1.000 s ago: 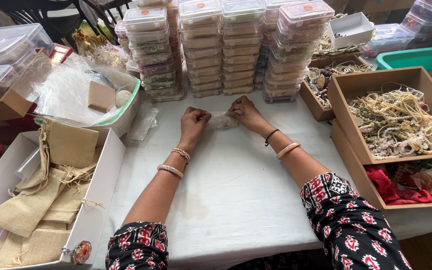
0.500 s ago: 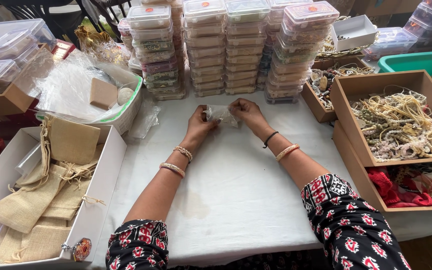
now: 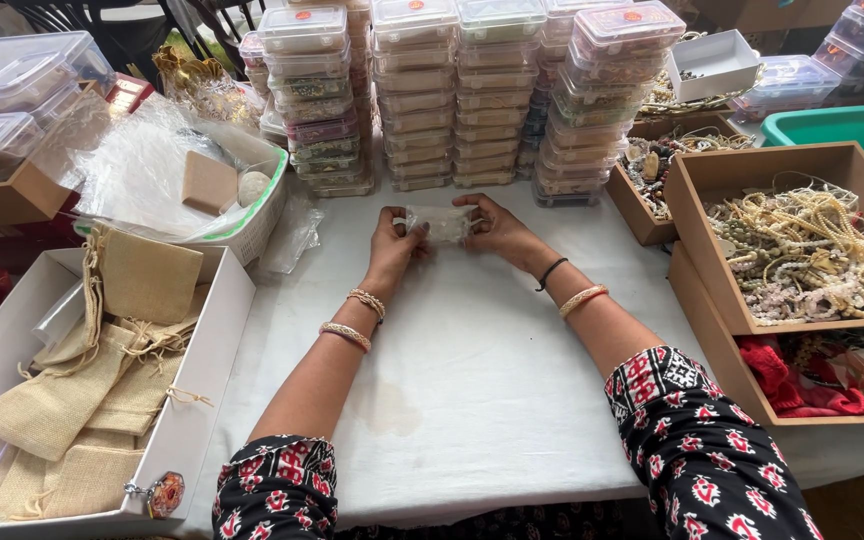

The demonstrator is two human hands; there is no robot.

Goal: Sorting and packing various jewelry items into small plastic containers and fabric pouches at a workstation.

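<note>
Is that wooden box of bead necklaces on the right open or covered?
Open: the shallow wooden box has no lid, and its cream bead necklaces lie heaped in plain view.

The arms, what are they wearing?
Short black sleeves with a red and white pattern. The left wrist has two beaded bangles. The right wrist has a thin black band and a pale beaded bangle. Both hands are bare.

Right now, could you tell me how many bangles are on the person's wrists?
4: two beaded ones on the left wrist, and on the right wrist a thin black band and a pale bangle. None seems hidden.
</note>
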